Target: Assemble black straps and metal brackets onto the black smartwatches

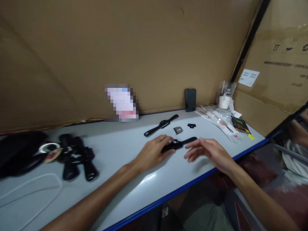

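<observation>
My left hand (152,152) is closed around one end of a black spokeshave (179,143), which lies on the table; its fingers cover that handle. Fingers apart and holding nothing, my right hand (210,152) hovers near the tool's other handle. Just behind them is a flat metal blade (178,130) with a slot. A small black cap piece (191,125) rests to the right of the blade. Farther back, a second black spokeshave (160,125) lies slantwise on the table.
Several black spokeshaves (77,157) are piled at the left, beside a ring-shaped roll (49,148) and a black bag (19,152). A white cable (56,183) loops in front. Clear plastic packages (216,120), a bagged cup (224,101) and a dark phone-like block (190,100) stand near the cardboard wall (154,48).
</observation>
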Tool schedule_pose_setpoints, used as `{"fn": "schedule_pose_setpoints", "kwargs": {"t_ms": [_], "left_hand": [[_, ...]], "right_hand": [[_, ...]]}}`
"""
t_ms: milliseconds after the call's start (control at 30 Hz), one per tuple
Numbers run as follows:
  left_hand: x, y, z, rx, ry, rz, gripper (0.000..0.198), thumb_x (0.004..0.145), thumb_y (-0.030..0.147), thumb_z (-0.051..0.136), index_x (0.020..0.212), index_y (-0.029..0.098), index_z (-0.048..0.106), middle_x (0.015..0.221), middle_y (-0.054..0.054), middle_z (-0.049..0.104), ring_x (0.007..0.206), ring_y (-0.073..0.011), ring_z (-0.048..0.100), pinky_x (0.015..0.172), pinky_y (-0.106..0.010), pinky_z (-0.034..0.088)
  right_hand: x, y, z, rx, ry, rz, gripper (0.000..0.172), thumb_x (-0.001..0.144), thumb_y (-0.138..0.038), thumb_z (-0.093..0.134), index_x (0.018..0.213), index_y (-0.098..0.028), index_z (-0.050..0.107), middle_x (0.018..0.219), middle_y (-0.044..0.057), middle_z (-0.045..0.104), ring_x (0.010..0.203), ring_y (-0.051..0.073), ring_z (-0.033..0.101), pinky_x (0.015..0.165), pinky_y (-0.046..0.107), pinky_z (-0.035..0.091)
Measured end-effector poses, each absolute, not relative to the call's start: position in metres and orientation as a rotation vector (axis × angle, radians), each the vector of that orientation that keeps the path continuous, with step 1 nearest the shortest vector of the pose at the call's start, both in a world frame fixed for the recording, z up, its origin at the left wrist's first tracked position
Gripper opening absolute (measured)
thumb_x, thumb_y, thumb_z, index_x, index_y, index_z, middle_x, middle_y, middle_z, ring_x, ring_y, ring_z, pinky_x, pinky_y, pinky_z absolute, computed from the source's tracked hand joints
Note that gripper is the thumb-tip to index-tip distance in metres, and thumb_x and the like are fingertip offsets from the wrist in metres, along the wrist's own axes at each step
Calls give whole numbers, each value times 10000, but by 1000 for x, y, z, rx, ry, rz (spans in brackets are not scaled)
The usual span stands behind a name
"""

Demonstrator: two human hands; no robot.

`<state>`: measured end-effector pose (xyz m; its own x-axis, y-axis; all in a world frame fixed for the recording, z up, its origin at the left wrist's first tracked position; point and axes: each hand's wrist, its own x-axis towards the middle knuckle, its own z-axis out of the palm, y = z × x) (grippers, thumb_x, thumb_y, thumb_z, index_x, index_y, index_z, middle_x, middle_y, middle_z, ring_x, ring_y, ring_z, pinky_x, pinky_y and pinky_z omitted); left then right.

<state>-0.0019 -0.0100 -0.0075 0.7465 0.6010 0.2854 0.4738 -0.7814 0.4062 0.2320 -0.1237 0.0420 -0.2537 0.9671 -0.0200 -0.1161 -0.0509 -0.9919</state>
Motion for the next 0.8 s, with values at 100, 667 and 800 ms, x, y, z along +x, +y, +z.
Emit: {"fn": "schedule_pose_setpoints", "kwargs": {"t_ms": [100, 667, 800], "left_hand": [[-2, -10, -7, 2677, 847, 577, 157, 979, 293, 588, 1111, 209, 598, 1059, -58, 649, 936, -227, 640, 800, -365, 530], [-2, -15, -3, 2497, 942, 639, 155, 918, 271, 636, 1006, 233, 515, 958, -24, 658, 810, -204, 615, 678, -315, 469], [-4, -15, -2, 2472, 970, 620, 180, 920, 295, 653, 1012, 228, 513, 941, -23, 653, 798, -197, 613, 671, -310, 471]], "right_hand": [[226, -60, 42, -1211, -1786, 989, 267, 950, -420, 603, 892, -174, 689, 781, 36, 708, 717, 167, 640, 711, 310, 492], [211, -28, -7, -1155, -2384, 177, 130, 948, -222, 636, 846, -191, 561, 854, 35, 602, 798, 198, 542, 726, 343, 436], [217, -26, -8, -1131, -2334, 341, 64, 967, -208, 625, 914, -185, 598, 890, 37, 633, 816, 196, 570, 740, 346, 464]]}}
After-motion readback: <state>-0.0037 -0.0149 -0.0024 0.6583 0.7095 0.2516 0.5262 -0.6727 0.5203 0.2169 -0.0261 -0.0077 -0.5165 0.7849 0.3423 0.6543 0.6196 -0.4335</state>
